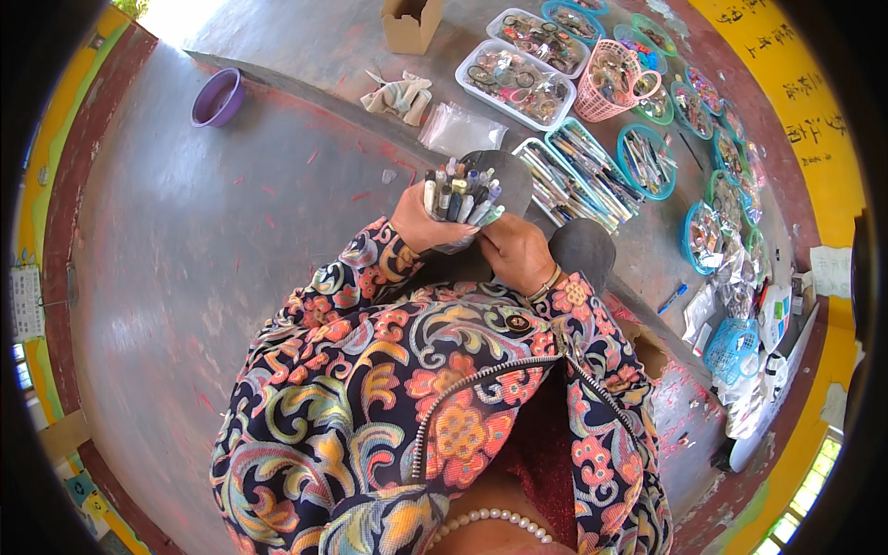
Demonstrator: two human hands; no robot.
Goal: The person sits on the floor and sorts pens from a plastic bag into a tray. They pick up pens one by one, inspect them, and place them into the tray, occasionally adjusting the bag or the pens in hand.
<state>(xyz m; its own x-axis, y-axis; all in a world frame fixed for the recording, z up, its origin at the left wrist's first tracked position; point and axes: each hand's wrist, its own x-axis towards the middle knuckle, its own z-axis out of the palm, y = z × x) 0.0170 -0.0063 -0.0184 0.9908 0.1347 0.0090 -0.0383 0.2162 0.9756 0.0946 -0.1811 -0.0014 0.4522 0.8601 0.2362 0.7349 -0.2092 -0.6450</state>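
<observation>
My left hand (416, 222) is wrapped round a thick bundle of pens (460, 196), held upright in front of my knees with the ends pointing up. The ends are white, black, grey, violet and pale green. Close against the bundle's lower right side is my right hand (520, 252), its fingers curled and closed. What those fingers hold is hidden behind the hand. Something transparent shows just under the bundle, too small to make out.
Beyond my knees lie a teal tray of pens (597, 176), a white tray of pens (555, 190) and a round teal basket of pens (670, 185). Transparent plastic bags (461, 129), a cloth (396, 98), a purple basin (218, 98), a cardboard box (410, 26) and a pink basket (610, 88) stand around.
</observation>
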